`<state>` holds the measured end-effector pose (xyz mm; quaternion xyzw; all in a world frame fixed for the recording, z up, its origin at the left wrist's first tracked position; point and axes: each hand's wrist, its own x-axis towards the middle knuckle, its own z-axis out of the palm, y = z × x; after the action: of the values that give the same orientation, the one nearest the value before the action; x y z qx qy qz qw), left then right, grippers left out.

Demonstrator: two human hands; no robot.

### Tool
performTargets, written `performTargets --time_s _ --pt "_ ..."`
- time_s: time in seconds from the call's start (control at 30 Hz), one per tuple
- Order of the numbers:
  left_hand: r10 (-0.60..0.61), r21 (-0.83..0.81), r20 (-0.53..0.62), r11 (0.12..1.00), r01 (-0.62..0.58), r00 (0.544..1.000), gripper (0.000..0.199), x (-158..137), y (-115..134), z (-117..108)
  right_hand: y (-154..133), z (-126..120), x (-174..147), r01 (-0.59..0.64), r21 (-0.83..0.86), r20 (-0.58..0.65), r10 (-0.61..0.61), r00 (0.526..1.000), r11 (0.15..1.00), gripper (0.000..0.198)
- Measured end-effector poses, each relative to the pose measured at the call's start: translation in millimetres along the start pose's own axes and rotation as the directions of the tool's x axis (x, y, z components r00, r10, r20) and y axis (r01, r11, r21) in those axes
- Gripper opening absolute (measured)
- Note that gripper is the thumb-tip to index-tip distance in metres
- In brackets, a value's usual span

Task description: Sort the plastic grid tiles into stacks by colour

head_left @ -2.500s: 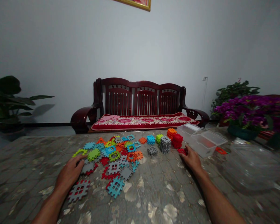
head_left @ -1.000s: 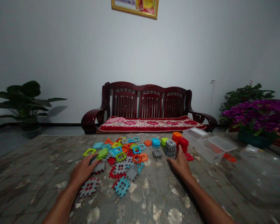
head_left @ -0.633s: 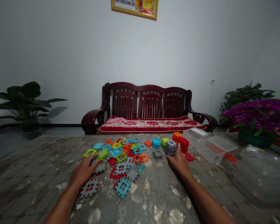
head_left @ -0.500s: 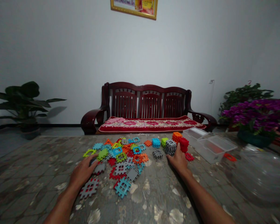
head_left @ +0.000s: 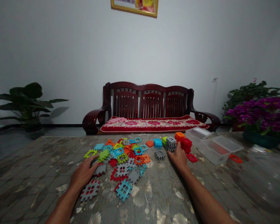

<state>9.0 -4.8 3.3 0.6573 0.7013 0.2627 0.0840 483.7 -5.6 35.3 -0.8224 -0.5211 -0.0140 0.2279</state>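
My right hand [head_left: 179, 158] is closed with thumb and fingers around the near side of a stack of grey interlocking tiles [head_left: 171, 144]. Close by stand an orange stack [head_left: 179, 136], a red stack [head_left: 186, 145], a blue stack [head_left: 158, 143] and a partly hidden green stack [head_left: 164, 141]. A low dark grey stack [head_left: 159, 155] lies just left of that hand. At the left edge of a loose heap of mixed tiles [head_left: 122, 158], my left hand [head_left: 84, 169] curls around a dark grey piece [head_left: 94, 161], mostly covered by its fingers.
Clear plastic boxes [head_left: 218, 149] stand at the right, with an orange piece [head_left: 236, 158] beside them. A transparent plastic package [head_left: 266, 177] and a pot of purple flowers [head_left: 259, 115] are farther right. Beyond the patterned table [head_left: 49, 168] is a wooden bench [head_left: 151, 102].
My right hand has shifted the grey stack slightly back and left, against the green one. My left hand stays nearly still. The whole view has swung a little.
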Motion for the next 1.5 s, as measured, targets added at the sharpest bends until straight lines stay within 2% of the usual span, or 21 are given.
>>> performTargets --time_s 0.37,0.67,0.9,1.0,1.13,1.23,1.33,1.5 --pt "-0.010 -0.039 -0.018 0.999 0.009 1.000 0.054 0 -3 1 -9 8 15 -0.003 0.016 -0.023 0.003 1.000 1.000 0.082" --pt "0.001 -0.031 -0.012 1.000 -0.001 1.000 0.054 1 0 0 4 0 -3 0.008 0.016 -0.014 -0.008 1.000 1.000 0.076" --pt "-0.002 -0.025 -0.018 1.000 0.001 1.000 0.052 1 3 -1 10 -3 -8 0.021 0.040 -0.014 -0.021 1.000 0.999 0.086" --pt "0.002 -0.011 -0.008 1.000 -0.003 1.000 0.053 1 3 -1 16 2 -15 0.018 0.092 -0.066 -0.012 0.998 0.996 0.084" --pt "-0.004 -0.005 0.010 1.000 0.004 1.000 0.055 1 3 -1 22 10 -39 0.047 0.243 -0.181 -0.002 0.984 0.969 0.066" --pt "0.001 0.003 0.001 1.000 -0.001 1.000 0.053 1 6 -2 13 13 -59 0.162 0.314 -0.171 -0.112 0.979 0.936 0.060" --pt "-0.007 0.010 0.015 1.000 0.007 1.000 0.053 -1 9 -5 -11 12 -68 0.245 0.260 -0.128 -0.219 0.967 0.934 0.067" --pt "-0.026 0.007 0.041 1.000 0.026 0.999 0.053 -3 13 -7 -47 7 -64 0.199 0.052 0.009 -0.200 0.980 0.979 0.084"
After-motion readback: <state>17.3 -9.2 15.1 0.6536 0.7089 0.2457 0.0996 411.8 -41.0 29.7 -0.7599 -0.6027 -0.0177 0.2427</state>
